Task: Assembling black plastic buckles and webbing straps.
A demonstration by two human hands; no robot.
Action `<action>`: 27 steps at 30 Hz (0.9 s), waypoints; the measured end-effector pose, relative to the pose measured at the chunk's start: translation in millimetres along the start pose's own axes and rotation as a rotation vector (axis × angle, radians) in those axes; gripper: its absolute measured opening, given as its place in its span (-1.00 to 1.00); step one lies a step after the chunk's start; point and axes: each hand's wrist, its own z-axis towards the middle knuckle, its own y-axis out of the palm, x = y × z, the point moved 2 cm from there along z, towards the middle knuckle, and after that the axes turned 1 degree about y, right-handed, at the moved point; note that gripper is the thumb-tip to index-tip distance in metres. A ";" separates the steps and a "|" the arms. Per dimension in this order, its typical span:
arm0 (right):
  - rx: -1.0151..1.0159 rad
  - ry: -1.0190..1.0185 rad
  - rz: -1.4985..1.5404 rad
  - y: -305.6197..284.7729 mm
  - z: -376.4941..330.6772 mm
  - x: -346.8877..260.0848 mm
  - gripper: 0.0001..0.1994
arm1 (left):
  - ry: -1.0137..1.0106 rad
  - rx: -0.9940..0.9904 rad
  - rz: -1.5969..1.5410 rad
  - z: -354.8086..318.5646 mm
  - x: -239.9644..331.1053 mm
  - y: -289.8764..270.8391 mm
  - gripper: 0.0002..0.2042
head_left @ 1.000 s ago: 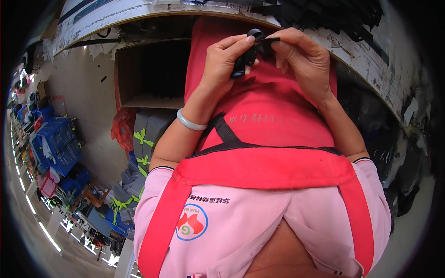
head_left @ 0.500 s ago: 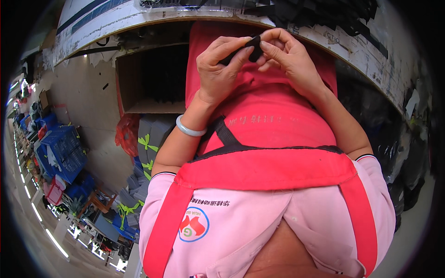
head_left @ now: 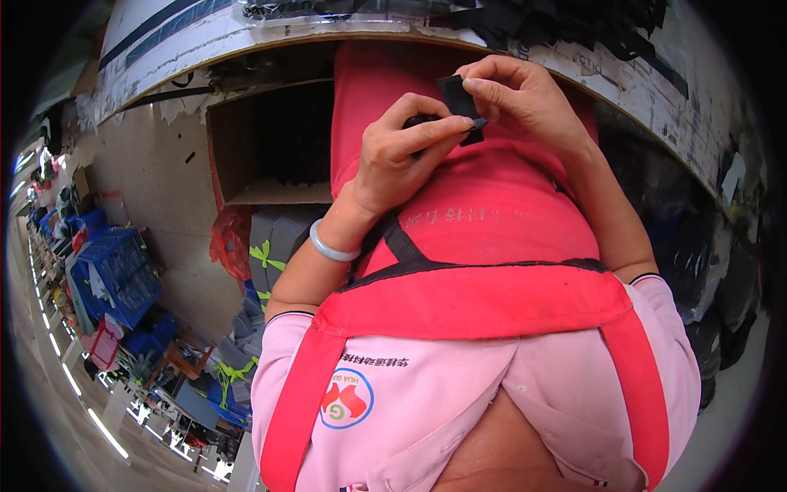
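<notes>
A short, flat black strap [head_left: 458,97] stretches between my two hands above the red apron [head_left: 484,184]. My left hand [head_left: 402,148], with a pale bangle [head_left: 333,243] on its wrist, is closed on the strap's lower part. A dark piece bulges from between those fingers, and a small grey tip shows beside the thumb; their kind cannot be made out. With thumb and forefinger, my right hand [head_left: 529,98] pinches the strap's upper edge. Its other fingers curl behind and are partly hidden.
Past my lap runs the curved edge of a worktable [head_left: 656,107] with a pile of black strips [head_left: 566,25] on it. Below its left part stands an open carton [head_left: 270,193] of dark material. A red plastic bag [head_left: 230,238], grey bundles with green ties [head_left: 266,257] and blue crates [head_left: 123,275] are at left.
My left hand has come down and slightly right, turning over the dark piece. More of the strap now shows between the hands. The right hand has shifted a little right.
</notes>
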 end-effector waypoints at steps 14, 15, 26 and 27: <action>0.233 -0.197 0.065 23.6 24.1 -12.0 -0.84 | -1.030 0.363 -1.199 -35.1 -19.1 9.4 -0.72; 0.100 -0.226 0.120 36.4 27.8 -22.7 -0.78 | -1.077 0.380 -1.289 -41.7 -25.2 9.1 -0.68; -0.168 0.168 -0.224 41.9 17.4 10.6 -0.79 | -0.853 0.518 -0.961 -31.9 -27.5 5.5 -0.72; -0.152 0.183 -0.175 45.0 12.8 14.0 -0.82 | -0.869 0.487 -0.964 -32.8 -29.9 7.2 -0.73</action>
